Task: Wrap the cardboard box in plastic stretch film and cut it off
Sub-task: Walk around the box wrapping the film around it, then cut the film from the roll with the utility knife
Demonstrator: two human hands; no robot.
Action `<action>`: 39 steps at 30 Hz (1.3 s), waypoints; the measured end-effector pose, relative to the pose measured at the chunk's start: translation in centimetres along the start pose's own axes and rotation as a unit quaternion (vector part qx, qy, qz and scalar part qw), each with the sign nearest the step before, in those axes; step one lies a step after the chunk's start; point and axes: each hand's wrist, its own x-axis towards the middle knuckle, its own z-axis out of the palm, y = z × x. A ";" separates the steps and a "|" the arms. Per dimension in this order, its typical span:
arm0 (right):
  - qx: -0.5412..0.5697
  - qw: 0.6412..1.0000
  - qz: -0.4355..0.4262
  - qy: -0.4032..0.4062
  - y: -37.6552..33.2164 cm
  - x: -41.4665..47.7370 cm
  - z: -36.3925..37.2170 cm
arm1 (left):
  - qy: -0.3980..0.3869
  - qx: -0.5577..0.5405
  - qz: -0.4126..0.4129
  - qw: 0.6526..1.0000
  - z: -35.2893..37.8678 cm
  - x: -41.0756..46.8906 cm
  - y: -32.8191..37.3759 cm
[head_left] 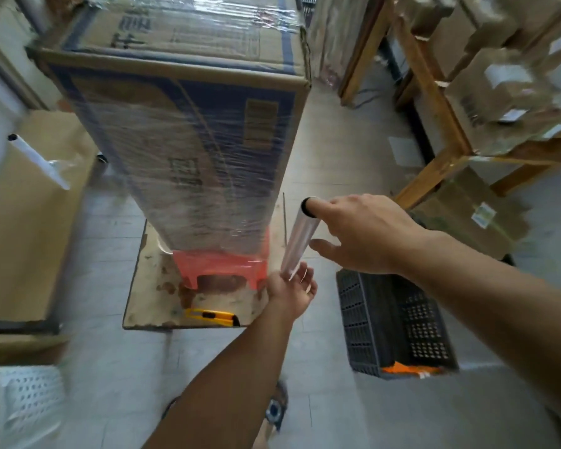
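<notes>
A tall cardboard box (pixel 188 137) with blue print stands on a red plastic stool (pixel 221 267), with clear stretch film around its sides and top. The stool rests on a stained flat board (pixel 149 303). Just right of the box's lower corner I hold the stretch film roll (pixel 300 236) nearly upright. My right hand (pixel 360 231) has a finger in the roll's top end. My left hand (pixel 292 288) grips its bottom end. A yellow utility knife (pixel 212 316) lies on the board near its front edge.
A black perforated crate (pixel 392 322) sits on the floor to the right. Wooden shelves (pixel 441 102) hold wrapped boxes at the right. Large cardboard (pixel 30 222) and a second white roll (pixel 39 162) are at the left. A white plastic basket (pixel 26 403) stands at the bottom left.
</notes>
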 end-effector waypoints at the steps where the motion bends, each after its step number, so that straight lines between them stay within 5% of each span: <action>1: -0.008 1.000 -0.002 0.008 0.5 0.1 0.1 | -0.003 0.015 0.006 1.000 0.6 0.0 -0.1; 9: -0.022 0.999 -0.024 0.042 3.0 1.1 -0.5 | -0.045 0.059 0.036 0.997 4.3 -1.2 0.5; 14: -0.014 0.999 -0.020 0.033 3.5 1.8 -1.0 | -0.032 0.214 0.038 0.976 4.0 -4.8 3.1; 17: -0.004 0.999 -0.017 0.026 3.4 2.1 -1.5 | -0.019 0.373 0.101 0.922 5.4 -8.8 5.3; 19: 0.000 1.000 -0.017 0.022 3.3 2.3 -1.9 | -0.032 0.508 0.173 0.843 6.3 -12.0 6.7; 20: 0.000 1.000 -0.017 0.019 3.3 2.3 -2.1 | -0.042 0.593 0.228 0.771 6.8 -13.8 7.4; 23: 0.010 1.000 -0.009 0.012 3.6 2.2 -2.4 | -0.034 0.773 0.442 0.454 9.1 -19.1 9.6; 25: 0.017 1.000 -0.001 0.015 3.6 2.0 -2.3 | -0.053 0.775 0.542 0.321 11.2 -22.3 10.8; 28: 0.022 1.000 0.006 0.018 3.6 1.6 -2.0 | -0.139 0.772 0.579 0.220 14.1 -24.6 11.2; 33: -0.008 1.000 0.018 -0.014 3.6 1.8 -1.6 | -0.140 0.894 0.422 0.054 17.2 -23.1 10.4; 39: 0.002 0.998 0.042 -0.038 3.2 0.9 -2.0 | -0.141 0.902 0.406 0.029 18.4 -21.1 10.3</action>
